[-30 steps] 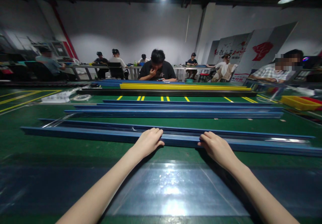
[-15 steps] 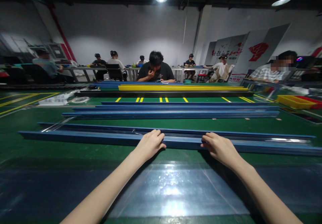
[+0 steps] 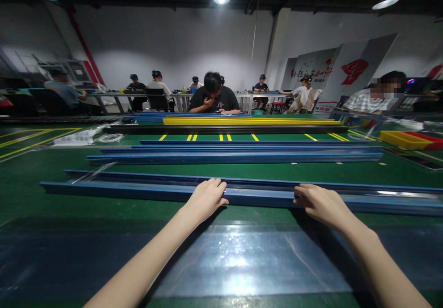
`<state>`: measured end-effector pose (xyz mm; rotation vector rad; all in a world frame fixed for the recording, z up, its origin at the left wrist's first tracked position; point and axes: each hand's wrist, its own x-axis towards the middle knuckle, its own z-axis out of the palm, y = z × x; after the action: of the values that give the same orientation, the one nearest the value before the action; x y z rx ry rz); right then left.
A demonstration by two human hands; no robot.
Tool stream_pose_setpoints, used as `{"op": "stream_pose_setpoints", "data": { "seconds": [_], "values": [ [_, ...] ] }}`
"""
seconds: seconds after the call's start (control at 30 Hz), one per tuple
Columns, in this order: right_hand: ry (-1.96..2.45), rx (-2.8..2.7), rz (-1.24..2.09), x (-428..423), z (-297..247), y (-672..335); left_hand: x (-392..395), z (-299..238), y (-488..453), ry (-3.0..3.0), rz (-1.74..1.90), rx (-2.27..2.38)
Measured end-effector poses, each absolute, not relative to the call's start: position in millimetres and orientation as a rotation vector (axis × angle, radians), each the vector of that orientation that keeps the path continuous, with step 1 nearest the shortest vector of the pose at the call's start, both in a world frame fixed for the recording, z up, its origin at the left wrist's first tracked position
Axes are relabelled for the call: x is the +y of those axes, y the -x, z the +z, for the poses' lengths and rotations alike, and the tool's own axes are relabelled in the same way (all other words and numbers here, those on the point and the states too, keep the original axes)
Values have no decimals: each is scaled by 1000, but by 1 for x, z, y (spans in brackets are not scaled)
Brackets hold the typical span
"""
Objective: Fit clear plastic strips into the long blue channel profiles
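A long blue U-shaped channel point(image 3: 131, 191) lies crosswise before me, its right end running out of view. My left hand point(image 3: 206, 196) is closed over its near wall, fingers over the top edge. Farther right, my right hand point(image 3: 319, 203) grips the same wall, with its fingertips partly hidden. Clear film point(image 3: 98, 172) sticks out at the channel's left end, and a shiny clear strip shows inside toward the right. Nearer to me, under my forearms, a wide clear plastic sheet point(image 3: 238, 257) rests on the green table point(image 3: 27, 211).
Beyond lie more blue channels point(image 3: 235, 157), a black channel point(image 3: 224, 129) and a yellow channel point(image 3: 249, 121). At right stand a yellow tray point(image 3: 401, 139) and a red tray point(image 3: 429, 141). A person point(image 3: 214, 97) sits across the table; several others sit around the room.
The near blue channel has slid to the right, together with my right hand. My left hand has stayed almost in place while the channel moved along beneath it.
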<state>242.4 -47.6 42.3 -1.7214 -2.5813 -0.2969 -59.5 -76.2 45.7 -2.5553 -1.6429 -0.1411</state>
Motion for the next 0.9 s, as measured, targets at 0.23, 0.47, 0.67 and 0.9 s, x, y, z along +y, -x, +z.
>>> {"op": "stream_pose_setpoints", "data": {
  "seconds": [0.23, 0.47, 0.67, 0.9],
  "values": [
    [1749, -2538, -279, -48, 43, -248, -76, 48, 61, 2595, -90, -1629],
    [1665, -2589, -423, -50, 36, -237, -71, 44, 64, 2595, -87, -1626],
    [1441, -2596, -506, -57, 36, -209, -72, 45, 64, 2584, -74, -1617],
    [1253, -2548, -284, -60, 30, -170, -73, 44, 63, 2581, -75, -1606]
  ]
}}
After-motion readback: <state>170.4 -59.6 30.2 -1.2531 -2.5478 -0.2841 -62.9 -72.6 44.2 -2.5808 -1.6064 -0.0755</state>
